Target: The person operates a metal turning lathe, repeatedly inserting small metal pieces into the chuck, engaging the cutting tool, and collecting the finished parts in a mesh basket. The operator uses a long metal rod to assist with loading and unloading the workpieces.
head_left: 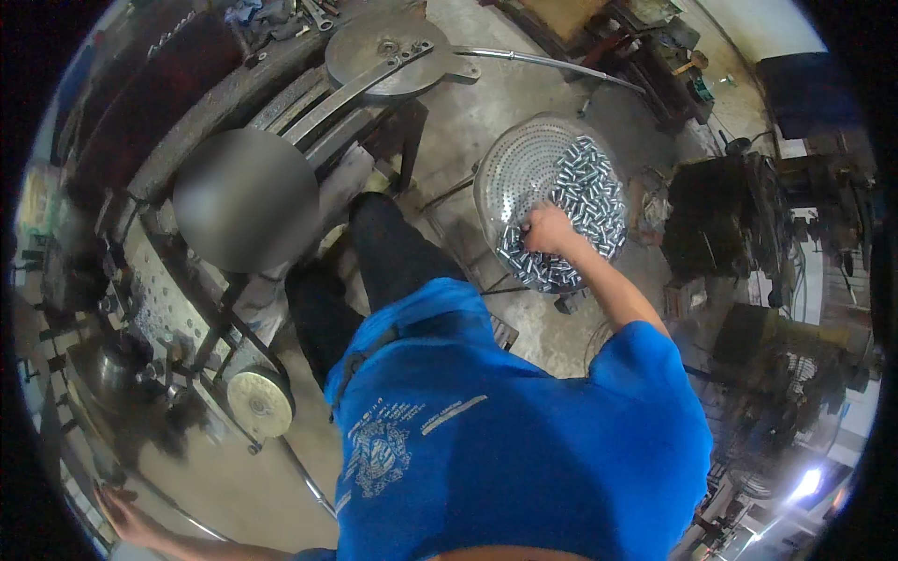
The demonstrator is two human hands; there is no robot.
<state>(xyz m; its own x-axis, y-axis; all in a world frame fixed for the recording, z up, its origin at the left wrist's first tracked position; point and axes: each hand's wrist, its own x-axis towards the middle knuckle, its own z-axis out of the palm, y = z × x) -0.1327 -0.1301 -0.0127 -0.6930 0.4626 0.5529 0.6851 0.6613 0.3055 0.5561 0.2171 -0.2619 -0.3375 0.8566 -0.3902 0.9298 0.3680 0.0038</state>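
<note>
A round perforated metal pan [510, 168] holds a heap of small shiny metal cylinders [594, 201], piled along its right and near sides. My right hand [550, 229] reaches into the pan at the heap's left edge. Its fingers curl down among the pieces, and what lies between the fingertips is hidden. Far off at the lower left is my left hand [129, 520], its fingers stretched out beside the dark machine's edge. No object shows in it. A thin metal rod [192, 519] passes close to that forearm.
At the left stands a large oily machine [168, 309] with a round pale wheel [260, 404]. A heavy disc [388, 51] with a long flat bar sits at the top, and a long metal rod [552, 64] reaches right from it. Dark machinery [711, 220] lines the right side.
</note>
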